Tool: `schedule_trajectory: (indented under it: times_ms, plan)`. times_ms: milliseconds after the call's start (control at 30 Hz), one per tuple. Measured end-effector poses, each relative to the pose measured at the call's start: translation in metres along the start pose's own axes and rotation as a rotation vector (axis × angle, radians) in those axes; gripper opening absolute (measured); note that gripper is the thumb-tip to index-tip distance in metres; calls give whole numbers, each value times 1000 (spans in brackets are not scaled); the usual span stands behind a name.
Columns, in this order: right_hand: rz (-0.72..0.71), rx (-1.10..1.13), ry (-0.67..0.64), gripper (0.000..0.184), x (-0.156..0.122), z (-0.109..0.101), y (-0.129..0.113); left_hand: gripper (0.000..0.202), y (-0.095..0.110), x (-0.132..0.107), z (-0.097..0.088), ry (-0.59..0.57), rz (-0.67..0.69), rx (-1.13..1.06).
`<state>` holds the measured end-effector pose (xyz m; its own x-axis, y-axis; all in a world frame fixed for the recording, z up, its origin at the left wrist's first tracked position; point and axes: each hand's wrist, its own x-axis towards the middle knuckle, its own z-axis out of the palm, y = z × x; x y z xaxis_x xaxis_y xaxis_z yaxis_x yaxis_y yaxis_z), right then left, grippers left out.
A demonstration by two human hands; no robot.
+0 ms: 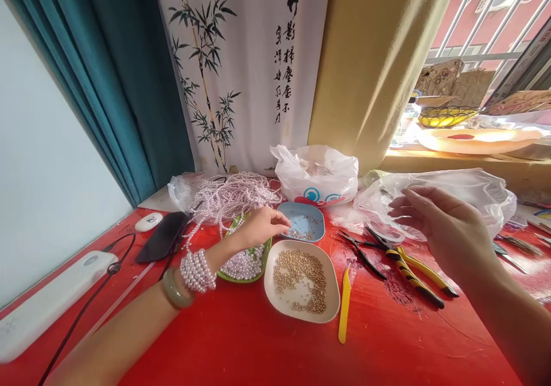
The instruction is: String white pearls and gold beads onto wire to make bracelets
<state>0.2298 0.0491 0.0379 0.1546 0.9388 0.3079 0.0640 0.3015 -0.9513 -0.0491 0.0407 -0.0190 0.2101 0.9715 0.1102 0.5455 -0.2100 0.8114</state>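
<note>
My left hand [260,227] hovers over the green tray [237,280] of white pearl beads [245,264], its fingertips by the left rim of the blue dish [313,209]. Those fingers are pressed together; anything between them is too small to make out. Small metal bits [302,234] lie in that dish. Several pearl strands [198,271] and a bangle [177,289] circle my left wrist. In front stands a cream dish [282,308] with gold beads [316,280]. On the right, my right hand [443,219] is raised before a clear plastic bag [486,194], fingers apart and holding nothing visible.
Pliers with black handles [365,260] and yellow-black pliers [415,271] lie right of the dishes, near yellow tweezers [344,311]. Behind are a heap of pearl strands [236,191] and a white bag [321,174]. A phone [161,237] and a white power strip [55,300] lie left.
</note>
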Motion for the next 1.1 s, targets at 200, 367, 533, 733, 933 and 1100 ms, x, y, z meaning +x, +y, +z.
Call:
schedule_trajectory:
  times_ms: [200,367,533,733,933,1100]
  plan:
    - [22,-256,-450,22,-21,16,-14,15,11,-12,3,-60,24,60]
    - [215,-367,-1026,18,-40,26,-16,16,9,-17,3,-83,22,35]
    - [372,-291,-1233,17,-54,40,-7,16,3,-20,5,-87,33,4]
    - [438,-216,-1247,21,-60,54,17,16,2,-20,3,-89,31,-22]
    - [476,-205,-1246,21,-63,59,29,18,-2,-16,-14,-127,8,-12]
    - [443,-283,-1224,20,-65,61,27,16,-6,-16,-41,-301,47,182]
